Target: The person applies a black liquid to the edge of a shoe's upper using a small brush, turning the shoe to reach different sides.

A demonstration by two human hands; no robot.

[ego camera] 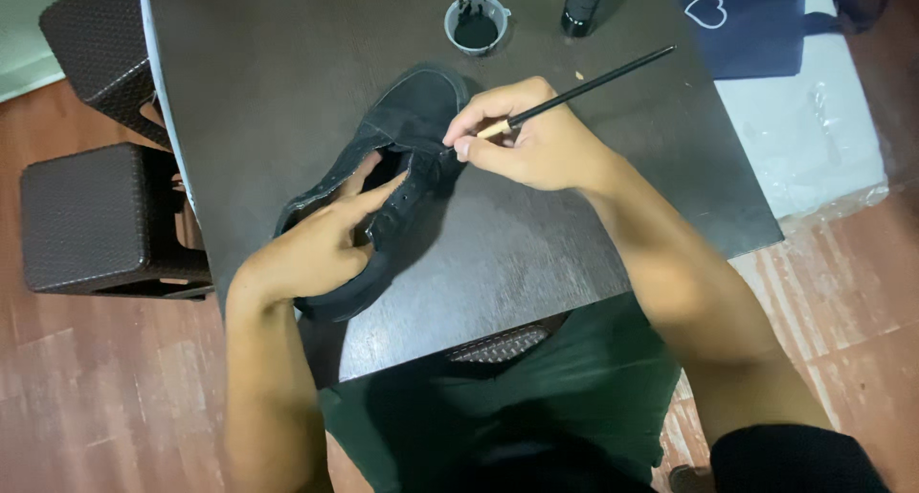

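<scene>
— Holding a thin black paintbrush [574,93] in the right hand [536,148], fingers pinched shut near the pale ferrule, tip down at the lace area of the black shoe [383,182]. Looks like dye going on mid-way, not at the start.

— And the left hand [311,249]?

— Curled around the shoe's collar, fingers tucked into the opening, forefinger stretched along the tongue. Closed enough to steady it, not clenched.

— Shoe's place?

— Lying on the dark table [536,254], toe pointing away toward the small round cup [476,22] of black liquid, heel hanging near the table's front-left edge.

— Done so far, by the look of it?

— Toe cap and front read evenly black; probably covered already. Hard to tell wet from dry in this light.

— Left to do?

— Judging by the brush position, eyelet strip and tongue in progress; far side, heel and sole edge hidden or too dark to judge. Cup not empty, dark bottle [584,3] standing just beside it, navy bag [747,24] on the table's far-right corner, woven stools [91,215] off to the left.
</scene>
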